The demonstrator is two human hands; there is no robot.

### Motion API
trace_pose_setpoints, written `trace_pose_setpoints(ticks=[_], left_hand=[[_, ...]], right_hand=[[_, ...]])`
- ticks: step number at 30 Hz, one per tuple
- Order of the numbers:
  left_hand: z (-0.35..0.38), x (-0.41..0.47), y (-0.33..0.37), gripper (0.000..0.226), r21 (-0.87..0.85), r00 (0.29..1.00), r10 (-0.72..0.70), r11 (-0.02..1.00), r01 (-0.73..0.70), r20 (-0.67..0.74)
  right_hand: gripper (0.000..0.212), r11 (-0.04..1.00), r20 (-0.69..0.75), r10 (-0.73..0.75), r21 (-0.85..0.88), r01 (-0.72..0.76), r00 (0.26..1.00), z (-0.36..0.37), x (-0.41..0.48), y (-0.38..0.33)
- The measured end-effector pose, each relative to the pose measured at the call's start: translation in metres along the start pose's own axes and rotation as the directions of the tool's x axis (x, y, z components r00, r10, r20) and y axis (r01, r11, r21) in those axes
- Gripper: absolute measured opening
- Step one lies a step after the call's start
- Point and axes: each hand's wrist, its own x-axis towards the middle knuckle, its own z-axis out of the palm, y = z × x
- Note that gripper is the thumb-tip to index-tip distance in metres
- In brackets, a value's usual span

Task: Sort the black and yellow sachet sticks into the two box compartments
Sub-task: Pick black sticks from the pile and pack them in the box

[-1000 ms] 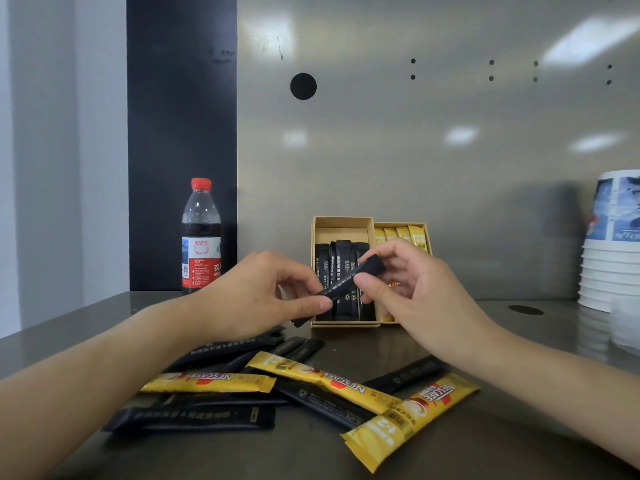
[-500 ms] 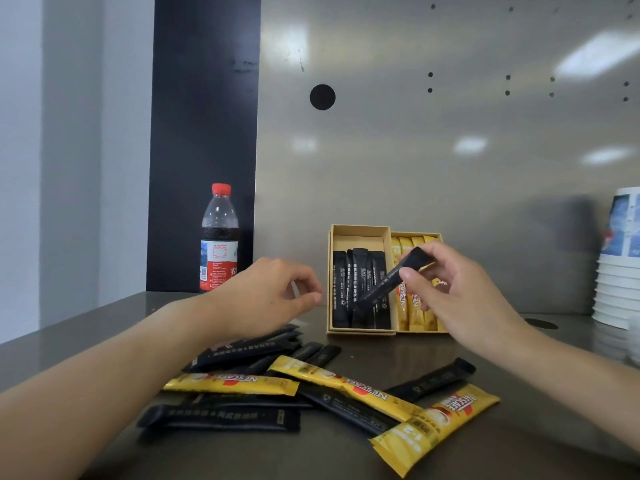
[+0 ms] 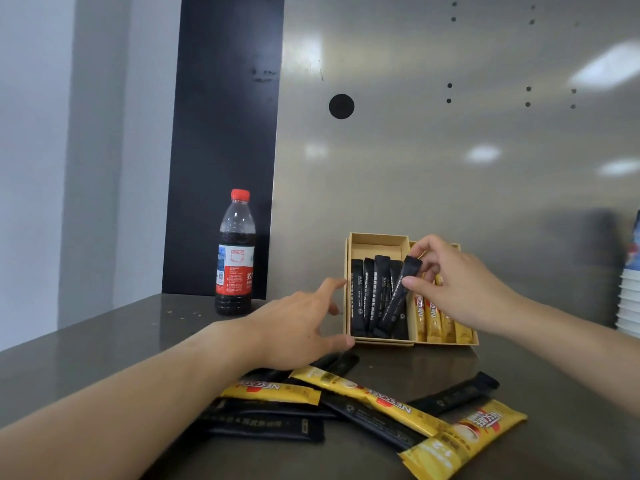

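Cola bottle [image 3: 235,258] back left, cup stack [image 3: 628,299] far rt

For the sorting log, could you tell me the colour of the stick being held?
The held stick is black; head view.

A black stick [image 3: 397,297] is held tilted over the packed black sticks [image 3: 359,299] in the box's [image 3: 379,238] left compartment. Yellow sticks [image 3: 433,318] are packed in the right.

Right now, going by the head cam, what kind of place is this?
Probably a coffee or break-room counter, not certain: a stainless steel counter with a metal back panel, a stack of paper cups at the right edge, and a box of instant coffee sachet sticks.
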Motion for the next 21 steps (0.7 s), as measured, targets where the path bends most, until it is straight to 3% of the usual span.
trace_pose_setpoints(ticks=[5,11,14,21], left_hand=[[0.006,0.003,0.005,0.089,0.024,0.999,-0.014,1.000,0.015,-0.037],[0.007,0.004,0.006,0.089,0.054,0.999,-0.007,0.998,0.010,-0.045],[0.009,0.004,0.005,0.090,0.051,0.999,-0.007,0.999,0.010,-0.049],[0.013,0.008,0.005,0.091,0.059,0.998,0.004,0.998,0.000,-0.070]], right_hand=[[0.036,0.993,-0.061,-0.072,-0.096,0.066,0.996,0.007,0.004,-0.002],[0.046,0.925,-0.076,-0.222,-0.333,0.185,0.972,0.008,0.005,-0.004],[0.054,0.898,-0.060,-0.227,-0.400,0.185,0.972,0.014,0.002,-0.006],[0.050,0.829,-0.047,-0.272,-0.519,0.209,0.961,0.024,-0.013,0.000]])
